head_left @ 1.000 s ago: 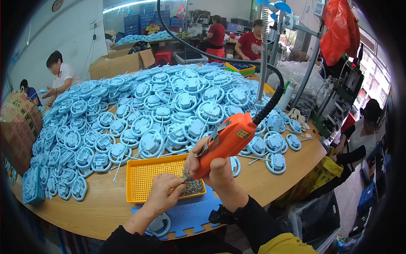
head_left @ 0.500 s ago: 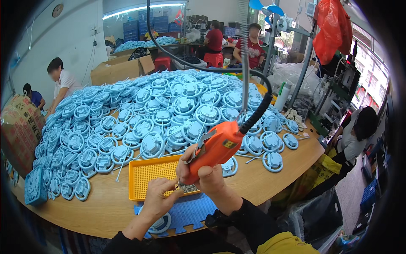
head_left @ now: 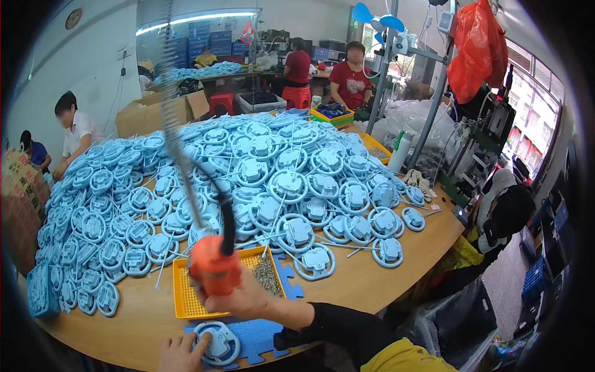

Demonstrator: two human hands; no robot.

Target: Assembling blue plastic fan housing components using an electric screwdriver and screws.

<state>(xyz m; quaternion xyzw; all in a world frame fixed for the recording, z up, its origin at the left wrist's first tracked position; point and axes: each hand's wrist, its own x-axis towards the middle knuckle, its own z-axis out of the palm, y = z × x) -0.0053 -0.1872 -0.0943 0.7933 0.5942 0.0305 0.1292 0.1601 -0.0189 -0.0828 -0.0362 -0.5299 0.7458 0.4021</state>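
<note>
My right hand (head_left: 238, 299) is wrapped round an orange electric screwdriver (head_left: 214, 266), held upright over the near side of a yellow perforated tray (head_left: 186, 291). A coiled spring (head_left: 176, 142) and a black cable (head_left: 227, 223) run up from its top; its tip is hidden behind my hand. Below it, a light blue toy steering wheel (head_left: 217, 343) lies on a blue foam mat (head_left: 257, 335). At its left rim, my left hand (head_left: 181, 354) grips it, one finger reaching over the edge. Small metal screws (head_left: 266, 276) are heaped in the tray's right part.
A big pile of similar blue wheels (head_left: 248, 173) with thin stems covers much of the wooden table (head_left: 372, 291). A blue basket (head_left: 42, 291) stands at the left edge, a white bottle (head_left: 401, 152) at the far right. Other people work around the room.
The screwdriver has moved left and turned upright in my right hand. My left hand has gone from beside the screwdriver's tip down to the wheel on the mat. The view has shifted.
</note>
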